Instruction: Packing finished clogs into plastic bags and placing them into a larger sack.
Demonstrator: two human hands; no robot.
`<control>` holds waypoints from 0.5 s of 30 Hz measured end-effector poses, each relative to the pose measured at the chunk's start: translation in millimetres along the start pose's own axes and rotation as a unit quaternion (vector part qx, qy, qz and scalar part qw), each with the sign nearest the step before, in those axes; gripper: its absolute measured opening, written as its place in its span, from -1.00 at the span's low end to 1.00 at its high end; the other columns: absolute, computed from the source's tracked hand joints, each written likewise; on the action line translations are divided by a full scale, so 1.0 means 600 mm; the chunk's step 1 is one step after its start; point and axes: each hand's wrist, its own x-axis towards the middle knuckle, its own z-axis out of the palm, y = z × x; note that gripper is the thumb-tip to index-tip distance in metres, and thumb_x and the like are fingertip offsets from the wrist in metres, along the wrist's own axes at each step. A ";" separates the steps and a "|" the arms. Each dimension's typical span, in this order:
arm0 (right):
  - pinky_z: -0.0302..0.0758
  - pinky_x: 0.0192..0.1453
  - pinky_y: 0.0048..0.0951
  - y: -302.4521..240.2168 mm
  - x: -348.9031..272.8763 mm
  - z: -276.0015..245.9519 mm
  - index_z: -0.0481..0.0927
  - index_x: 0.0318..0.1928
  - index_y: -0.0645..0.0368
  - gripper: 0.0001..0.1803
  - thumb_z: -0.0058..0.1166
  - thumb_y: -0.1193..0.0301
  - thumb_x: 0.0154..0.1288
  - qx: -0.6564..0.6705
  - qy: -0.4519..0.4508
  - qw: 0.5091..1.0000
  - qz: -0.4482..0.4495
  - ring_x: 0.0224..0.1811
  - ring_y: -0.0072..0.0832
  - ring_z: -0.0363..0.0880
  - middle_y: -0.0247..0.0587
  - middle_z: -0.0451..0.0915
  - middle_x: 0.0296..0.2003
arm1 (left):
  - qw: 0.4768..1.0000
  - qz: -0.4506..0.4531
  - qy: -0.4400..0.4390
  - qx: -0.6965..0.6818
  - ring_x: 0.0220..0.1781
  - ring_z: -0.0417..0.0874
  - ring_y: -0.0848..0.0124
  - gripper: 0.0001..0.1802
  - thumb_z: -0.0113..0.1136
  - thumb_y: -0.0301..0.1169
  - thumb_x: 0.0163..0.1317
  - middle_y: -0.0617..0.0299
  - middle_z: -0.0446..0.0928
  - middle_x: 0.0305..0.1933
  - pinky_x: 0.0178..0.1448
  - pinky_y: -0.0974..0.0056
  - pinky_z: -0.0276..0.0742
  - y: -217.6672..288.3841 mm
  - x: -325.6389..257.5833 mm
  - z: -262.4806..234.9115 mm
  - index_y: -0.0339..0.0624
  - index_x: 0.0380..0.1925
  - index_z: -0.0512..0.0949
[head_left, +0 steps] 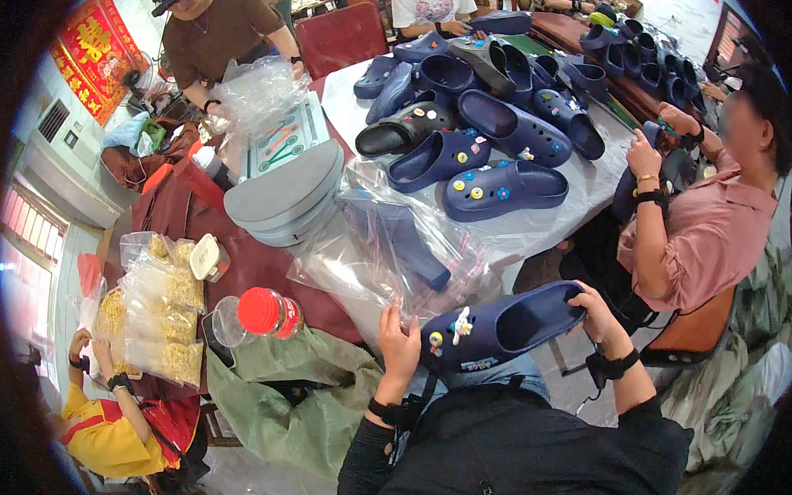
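We are holding a navy clog [503, 327] out over our lap between both hands, our left hand [399, 343] closing around its toe end, beside the small charms pushed into the upper, and our right hand [595, 315] curling its fingers over the heel rim. The shoe is hanging in the air just short of the table edge [586, 193], so we are judging that a loosening of either grip is risking a drop onto our dark clothing or the floor below, and that a thumb pressing across the charms is likely to pop one out of its hole. Clear plastic bags [388, 256] are lying crumpled right in front of the clog and are crowding the space where it could be set down; a slippery film catching under the toe could make it slide. Beyond them, finished clogs [489, 157] are piling across the white tabletop. A red-capped jar [263, 313] and bags of yellow pieces [167, 321] are sitting to our left, well apart. A person in a pink shirt [709, 232] is working close on our right, near our elbow.
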 end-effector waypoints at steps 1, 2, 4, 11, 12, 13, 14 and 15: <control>0.62 -0.64 -0.39 0.001 -0.003 0.004 0.44 -0.11 0.22 -0.70 -0.09 0.50 0.09 -0.001 -0.003 1.000 0.001 -0.52 -0.47 0.59 -0.26 0.53 -0.39 | 1.000 -0.002 0.003 0.001 0.00 0.47 -0.09 -0.55 0.15 -0.39 0.18 -0.20 0.42 0.01 0.06 0.11 0.40 -0.006 -0.004 -0.001 -0.47 0.01 0.40; 0.61 -0.65 -0.39 0.000 -0.006 0.008 0.44 -0.11 0.22 -0.70 -0.09 0.49 0.09 0.000 0.001 1.000 -0.006 -0.52 -0.47 0.58 -0.26 0.52 -0.39 | 1.000 0.009 0.003 0.022 0.00 0.47 -0.10 -0.54 0.14 -0.43 0.15 -0.20 0.40 0.03 0.05 0.10 0.41 -0.019 -0.008 -0.001 -0.48 0.03 0.38; 0.60 -0.66 -0.39 0.001 -0.009 0.010 0.44 -0.11 0.22 -0.70 -0.09 0.49 0.09 0.001 0.003 1.000 -0.013 -0.52 -0.47 0.58 -0.26 0.51 -0.39 | 0.999 0.021 0.005 0.043 0.00 0.47 -0.11 -0.52 0.13 -0.47 0.11 -0.21 0.39 0.06 0.03 0.09 0.43 -0.031 -0.018 -0.003 -0.49 0.04 0.37; 0.58 -0.65 -0.39 0.009 -0.001 -0.004 0.43 -0.09 0.21 -0.65 -0.12 0.51 0.02 0.023 -0.005 0.999 -0.021 -0.53 -0.45 0.58 -0.25 0.51 -0.41 | 0.987 0.034 0.040 0.151 -0.05 0.49 -0.11 -0.45 0.14 -0.49 0.09 -0.21 0.38 0.06 -0.01 0.08 0.46 -0.037 -0.037 -0.011 -0.49 0.10 0.31; 0.58 -0.65 -0.38 0.009 -0.001 -0.003 0.42 -0.09 0.21 -0.64 -0.12 0.51 0.01 0.018 -0.006 1.000 -0.018 -0.54 -0.44 0.58 -0.25 0.51 -0.42 | 0.981 0.059 0.057 0.174 -0.05 0.49 -0.11 -0.43 0.14 -0.48 0.09 -0.19 0.38 0.05 -0.02 0.08 0.45 -0.039 -0.038 -0.011 -0.47 0.12 0.30; 0.58 -0.65 -0.38 0.010 -0.001 0.001 0.42 -0.09 0.21 -0.64 -0.12 0.51 0.01 0.018 -0.007 1.000 -0.018 -0.54 -0.44 0.58 -0.25 0.51 -0.42 | 0.981 0.060 0.058 0.175 -0.05 0.49 -0.11 -0.43 0.14 -0.48 0.09 -0.19 0.38 0.05 -0.02 0.08 0.45 -0.033 -0.036 -0.013 -0.47 0.12 0.30; 0.58 -0.65 -0.38 0.012 -0.003 0.008 0.42 -0.08 0.22 -0.63 -0.12 0.51 0.01 0.020 0.002 1.000 -0.023 -0.54 -0.44 0.58 -0.24 0.51 -0.41 | 0.983 0.059 0.042 0.166 -0.06 0.49 -0.09 -0.41 0.14 -0.50 0.09 -0.18 0.38 0.02 -0.03 0.08 0.45 -0.023 -0.035 -0.017 -0.45 0.16 0.28; 0.58 -0.64 -0.37 0.014 -0.003 0.012 0.42 -0.08 0.22 -0.62 -0.12 0.51 0.01 0.022 0.012 0.999 -0.027 -0.54 -0.43 0.58 -0.23 0.51 -0.41 | 0.985 0.059 0.025 0.158 -0.07 0.48 -0.08 -0.39 0.13 -0.52 0.09 -0.16 0.39 0.00 -0.04 0.08 0.46 -0.018 -0.034 -0.018 -0.42 0.19 0.26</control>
